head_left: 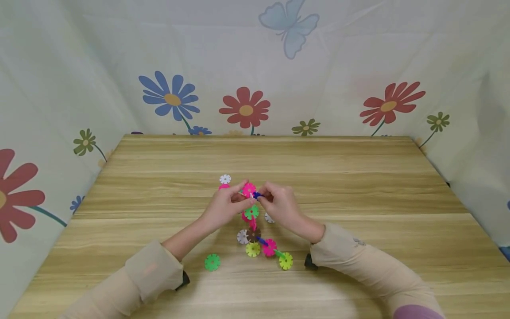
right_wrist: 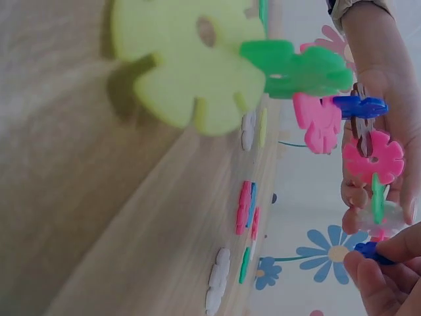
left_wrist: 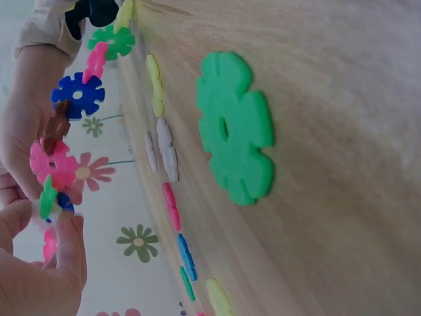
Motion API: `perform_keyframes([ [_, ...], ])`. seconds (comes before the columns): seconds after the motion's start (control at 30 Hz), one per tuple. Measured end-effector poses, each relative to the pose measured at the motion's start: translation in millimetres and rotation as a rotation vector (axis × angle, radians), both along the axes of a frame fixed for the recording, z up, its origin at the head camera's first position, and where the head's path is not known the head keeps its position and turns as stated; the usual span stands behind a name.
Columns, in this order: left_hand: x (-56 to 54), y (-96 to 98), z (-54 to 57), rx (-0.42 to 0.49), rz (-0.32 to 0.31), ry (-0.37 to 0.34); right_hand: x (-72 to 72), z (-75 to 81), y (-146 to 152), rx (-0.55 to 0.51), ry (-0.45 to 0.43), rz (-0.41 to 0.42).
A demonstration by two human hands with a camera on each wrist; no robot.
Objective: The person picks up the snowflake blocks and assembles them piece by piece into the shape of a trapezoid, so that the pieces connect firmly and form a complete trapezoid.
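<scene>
Pinching a notched blue plastic disc (right_wrist: 373, 253) in my right hand (head_left: 283, 207), I grip a translucent disc (right_wrist: 389, 221) in my left hand (head_left: 226, 204); its interlocked, petal-edged chain (head_left: 256, 231) trails toward five o'clock.

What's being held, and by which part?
The left hand holds a disc chain by its whitish disc; the right hand pinches a blue disc by its edge.

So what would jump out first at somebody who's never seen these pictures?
Probably the bright chain of discs mid-table, gripped near its far end by the left hand, while the right hand pinches a blue disc close by. Next, perhaps, the green disc lying on the table left of the chain, and the pale butterfly high on the backdrop.
</scene>
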State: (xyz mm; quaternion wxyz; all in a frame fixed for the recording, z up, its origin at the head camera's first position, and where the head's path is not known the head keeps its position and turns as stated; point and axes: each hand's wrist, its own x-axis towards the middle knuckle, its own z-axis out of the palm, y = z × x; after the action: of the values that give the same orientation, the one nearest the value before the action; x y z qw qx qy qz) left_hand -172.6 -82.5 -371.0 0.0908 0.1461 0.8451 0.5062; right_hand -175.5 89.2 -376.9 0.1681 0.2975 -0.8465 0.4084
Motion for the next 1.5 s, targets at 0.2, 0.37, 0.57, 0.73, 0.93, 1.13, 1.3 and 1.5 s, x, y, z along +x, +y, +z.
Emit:
perform_keyframes([
  [0.2,1.3,0.5,3.2,0.002,-0.009,0.015,-0.7,-0.2,-2,-0.002,0.024,-0.006],
  [0.37,0.6,-2.5,3.1,-0.027,-0.030,0.012,-2.2,0.6,-2,0.026,0.010,0.008],
  [0.57,-4.8,-9.3,0.8,-0.046,-0.029,-0.018,-5.3,3.9,0,0.064,-0.058,0.060],
  [0.73,-13.2,-19.1,-0.1,-0.011,0.031,-0.106,-9.5,2.2,7,0.084,-0.165,0.118],
  [0.93,-20.4,-31.8,1.5,0.075,0.045,-0.181,-16.9,-2.2,19,0.231,-0.351,0.166],
  [1.13,-24.3,-37.1,-0.7,0.122,0.012,-0.194,-24.0,-8.2,27,0.437,-0.480,0.202],
  [1.3,-24.9,-37.9,-2.3,0.141,0.009,-0.197,-27.1,-14.7,30,0.533,-0.535,0.213],
  [1.5,-25.6,-38.2,-4.2,0.141,0.015,-0.201,-28.7,-19.7,32,0.586,-0.543,0.207],
])
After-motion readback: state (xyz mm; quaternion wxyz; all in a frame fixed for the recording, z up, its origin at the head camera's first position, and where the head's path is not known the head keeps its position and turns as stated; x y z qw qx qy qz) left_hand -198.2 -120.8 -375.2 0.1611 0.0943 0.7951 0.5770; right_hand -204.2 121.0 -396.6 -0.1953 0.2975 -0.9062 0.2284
